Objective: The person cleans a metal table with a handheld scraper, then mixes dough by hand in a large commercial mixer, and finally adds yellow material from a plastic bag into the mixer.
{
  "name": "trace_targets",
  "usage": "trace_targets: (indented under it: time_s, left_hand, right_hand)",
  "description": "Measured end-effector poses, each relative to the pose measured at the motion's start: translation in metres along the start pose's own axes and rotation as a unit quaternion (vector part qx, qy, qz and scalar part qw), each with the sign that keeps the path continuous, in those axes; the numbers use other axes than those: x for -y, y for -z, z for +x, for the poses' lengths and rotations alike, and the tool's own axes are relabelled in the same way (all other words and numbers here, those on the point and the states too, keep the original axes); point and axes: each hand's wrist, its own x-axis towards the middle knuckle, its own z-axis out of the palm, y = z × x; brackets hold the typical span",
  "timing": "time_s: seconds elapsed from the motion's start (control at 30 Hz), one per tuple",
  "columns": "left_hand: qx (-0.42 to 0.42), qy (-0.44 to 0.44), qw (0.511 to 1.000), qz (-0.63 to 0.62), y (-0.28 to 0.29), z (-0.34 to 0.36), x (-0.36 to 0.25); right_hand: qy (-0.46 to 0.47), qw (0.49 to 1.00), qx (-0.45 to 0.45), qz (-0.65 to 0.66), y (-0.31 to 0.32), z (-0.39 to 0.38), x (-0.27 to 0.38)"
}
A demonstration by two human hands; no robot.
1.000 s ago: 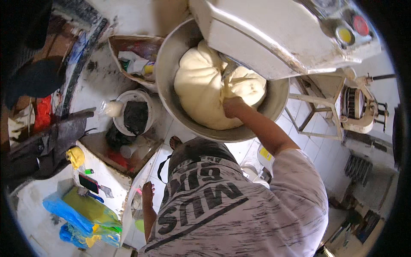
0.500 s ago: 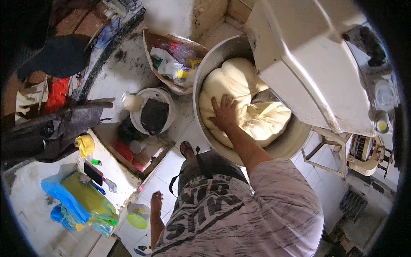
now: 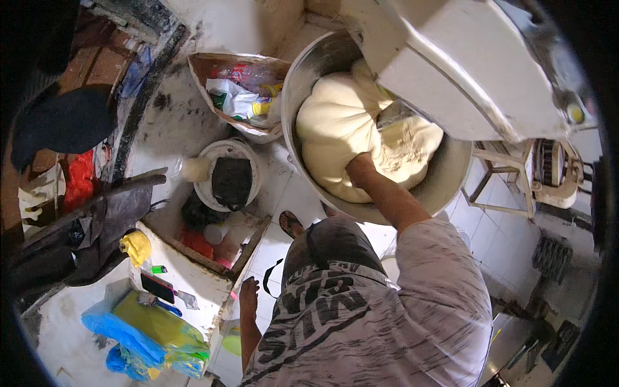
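Dough (image 3: pixel 338 129): upper centre of frame, one big mass in a metal bowl (image 3: pixel 453 169). Judged heavy, soft, stretchy, probably tacky; best held from underneath by a broad fold, since a pinch would likely tear.

Right hand (image 3: pixel 362 171): pressed into the dough's lower middle. Grip: fingers hidden; cannot tell how far open or whether it holds any.

Left hand (image 3: pixel 249 289): lower left of centre, grip loosely half open, nothing seen in it.

Edges: machine housing (image 3: pixel 451 77) overhangs bowl at upper right; carton (image 3: pixel 264 137) close by its left rim. Most room: lower rim, person's side.
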Motion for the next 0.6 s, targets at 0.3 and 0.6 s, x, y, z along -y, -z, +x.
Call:
trace_targets:
  time_s: [0.3,0.6]
  left_hand:
    - [0.045,0.039,0.998,-0.004,0.033,0.048,0.156]
    - [0.008,0.032,0.999,-0.019,-0.001,-0.002,0.014]
  right_hand:
    - [-0.094,0.959,-0.196,0.18,0.071,-0.1,-0.011]
    - [-0.053,0.993,0.107,0.006,0.013,0.002,0.004]
